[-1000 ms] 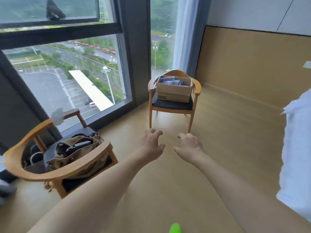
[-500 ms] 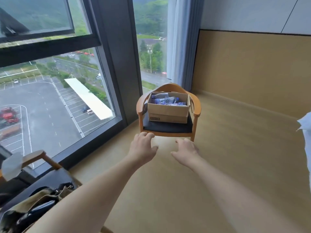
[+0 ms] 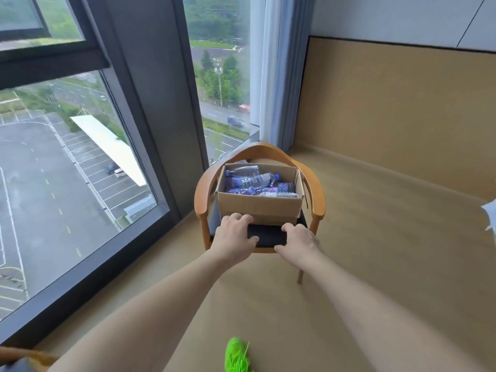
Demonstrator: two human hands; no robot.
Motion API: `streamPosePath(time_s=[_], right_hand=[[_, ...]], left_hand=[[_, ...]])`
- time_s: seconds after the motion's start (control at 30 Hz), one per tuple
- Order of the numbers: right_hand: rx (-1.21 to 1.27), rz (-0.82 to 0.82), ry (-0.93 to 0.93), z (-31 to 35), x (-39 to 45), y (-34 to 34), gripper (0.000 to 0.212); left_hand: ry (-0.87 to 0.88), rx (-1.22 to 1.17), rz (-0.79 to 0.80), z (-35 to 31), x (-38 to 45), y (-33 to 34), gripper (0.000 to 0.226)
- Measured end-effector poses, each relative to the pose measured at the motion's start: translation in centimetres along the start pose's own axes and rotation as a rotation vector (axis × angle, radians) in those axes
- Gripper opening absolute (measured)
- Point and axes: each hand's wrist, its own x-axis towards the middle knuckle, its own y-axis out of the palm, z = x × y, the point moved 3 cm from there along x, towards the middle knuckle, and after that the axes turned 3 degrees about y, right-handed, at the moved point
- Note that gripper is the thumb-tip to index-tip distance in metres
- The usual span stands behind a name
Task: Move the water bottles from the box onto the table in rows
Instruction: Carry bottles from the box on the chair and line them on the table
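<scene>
An open cardboard box (image 3: pixel 259 206) stands on the dark seat of a wooden armchair (image 3: pixel 318 200) by the window. Several clear water bottles (image 3: pixel 249 181) with blue and purple labels lie on their sides inside it. My left hand (image 3: pixel 234 237) reaches out in front of the box's lower left front corner, fingers curled and apart, holding nothing. My right hand (image 3: pixel 298 241) hovers over the seat's front edge just below the box's right front corner, fingers spread and empty. Whether the fingertips touch the box I cannot tell. No table is in view.
A floor-to-ceiling window (image 3: pixel 67 170) with a dark frame runs along the left. A grey-blue curtain (image 3: pixel 281 76) hangs behind the chair. A wood-panelled wall (image 3: pixel 402 116) closes the right side. A green shoe (image 3: pixel 237 355) shows at the bottom. White fabric (image 3: pixel 489 216) pokes in at the right edge.
I have come closer to the armchair with the box. Both hands have reached forward from mid-air to the box's front. The second chair with the bag has dropped out of view.
</scene>
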Motion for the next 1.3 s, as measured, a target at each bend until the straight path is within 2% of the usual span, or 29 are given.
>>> streamPosePath(time_s=[0.27,0.47,0.73,0.97,1.03,1.07,1.17,1.23,1.3], right_hand=[[0.023,-0.017,0.040,2.8,15.6,-2.3,0.046],[0.010,0.090,0.082,2.0,25.1,-0.6,0.039],[-0.026,0.286,0.027,2.0,40.3,3.9,0.048],[-0.006,0.450,0.002,2.5,49.8,7.1,0.035],[0.024,0.443,0.019,2.4,51.8,7.7,0.037],[0.036,0.433,0.033,2.3,52.6,8.1,0.040],[0.132,0.396,0.198,1.5,54.2,9.6,0.048],[0.364,0.395,0.530,0.7,54.6,10.7,0.061],[0.731,0.476,0.862,0.5,54.5,12.2,0.070]], left_hand=[[0.003,-0.013,0.009,4.6,18.3,-2.8,0.050],[-0.045,-0.037,0.113,7.2,27.0,0.6,0.051],[-0.228,0.016,0.234,13.1,37.7,6.3,0.053],[-0.376,0.023,0.288,16.5,45.8,9.1,0.041],[-0.463,-0.071,0.292,17.0,47.9,10.3,0.051],[-0.565,-0.178,0.279,17.3,48.7,11.0,0.052],[-0.944,-0.547,0.198,17.9,50.2,13.1,0.037],[-1.150,-0.786,0.139,18.3,50.9,14.8,0.034],[-1.304,-1.001,0.082,18.7,51.5,16.4,0.050]])
